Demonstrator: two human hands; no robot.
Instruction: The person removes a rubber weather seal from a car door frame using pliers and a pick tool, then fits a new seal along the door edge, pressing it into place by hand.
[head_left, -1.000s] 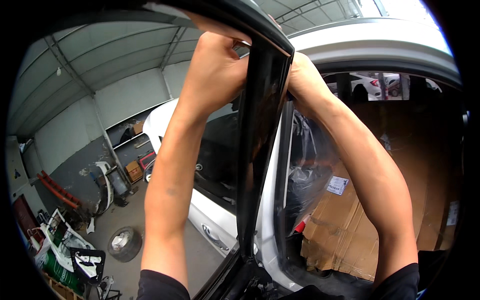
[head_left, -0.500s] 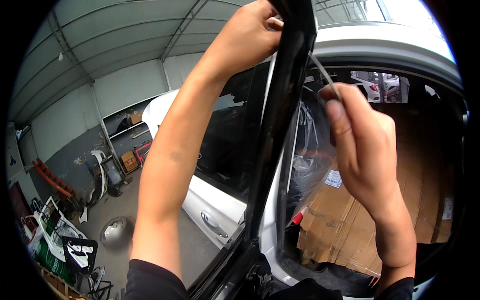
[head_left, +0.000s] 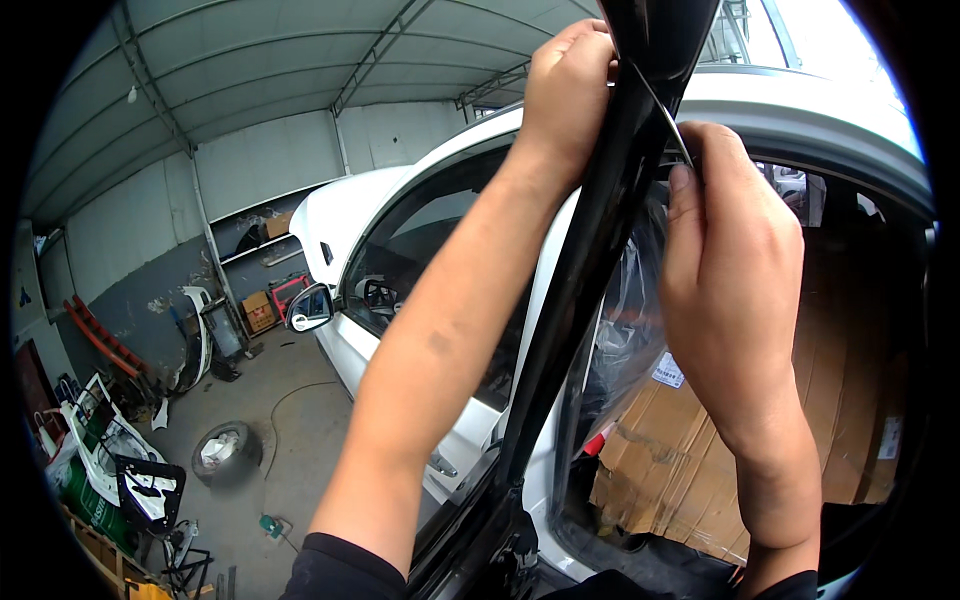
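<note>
Upper right of the picture, your right hand (head_left: 735, 250) pinches a thin strip (head_left: 664, 113) between thumb and forefinger, the strip slanting up and left over the black door frame (head_left: 588, 270). At top centre, your left hand (head_left: 568, 100) curls at the frame's left edge, fingertips hidden, its grip unclear. Cardboard (head_left: 690, 490) fills the lower right.

Ceiling (head_left: 260, 60): pale panels, dark metal trusses across.
Bulb (head_left: 131, 94): white, far left, hanging under the ceiling.
Walls (head_left: 265, 150): far and left, whitish above, grey below, grey paint patchy.
Shelving (head_left: 250, 253): far left, at the wall, cardboard box (head_left: 279, 224) on it.
Floor (head_left: 310, 400): grey, scuffed, left side; thin cable (head_left: 271, 435) and tyre (head_left: 240, 460) lying there.
Light: bright daylight, far right, washed out.
</note>
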